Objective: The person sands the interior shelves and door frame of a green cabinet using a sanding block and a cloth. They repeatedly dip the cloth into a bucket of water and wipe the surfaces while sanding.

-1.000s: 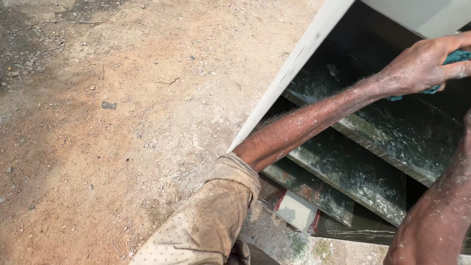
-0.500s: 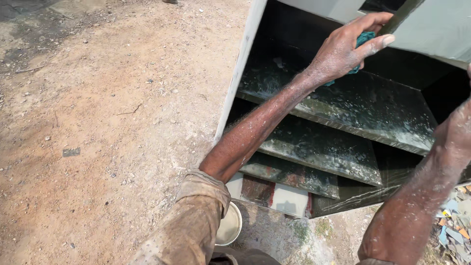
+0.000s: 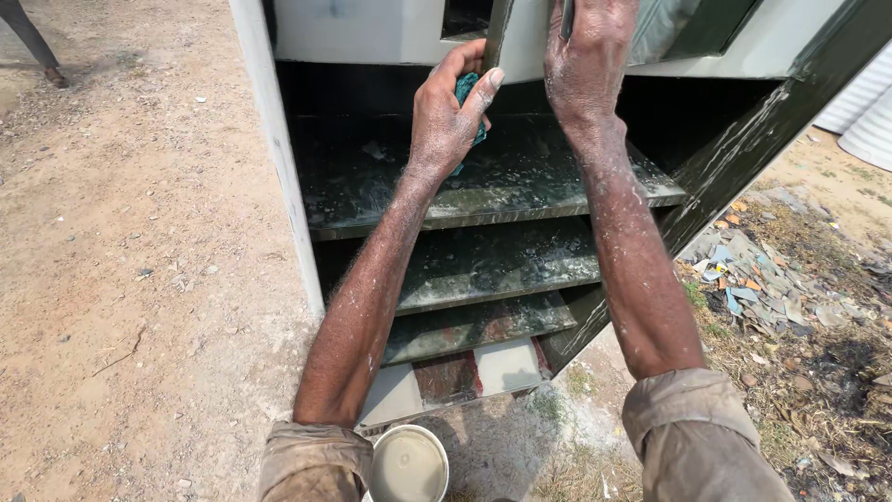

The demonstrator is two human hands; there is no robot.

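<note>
1. Left hand (image 3: 451,116) closed around a teal cloth (image 3: 467,98), thumb up against the dark vertical strip (image 3: 494,33) at the cabinet front; cloth sits bunched in the palm, only a bit shows between thumb and fingers.
2. Right hand (image 3: 587,51) just to the right of the left hand, higher, fingers curled over the top white panel (image 3: 372,33) and gripping its edge beside a thin dark tool or blade (image 3: 567,17); cannot tell if it holds that tool or only the edge.
3. Both forearms dusted with white powder.
4. Doing it well, my read: keep the cloth flat on the strip, wipe along its length, right hand steadies the frame so it doesn't rock; don't drag the cloth over the grimy shelf below the hand.
5. Below the left hand: top shelf (image 3: 520,191) of a metal cabinet, dark green, streaked white; two more shelves (image 3: 502,265) under it, same state.
6. Cabinet's white side wall (image 3: 279,149) left of the left arm; dark door (image 3: 753,139) swung open right of the right arm.
7. Near the person's body, between the sleeves: round tin of pale liquid (image 3: 409,465).
8. Outdoors, bare sandy ground (image 3: 121,279) left, litter and dry grass (image 3: 771,279) right; another person's leg (image 3: 28,37) far top left.
</note>
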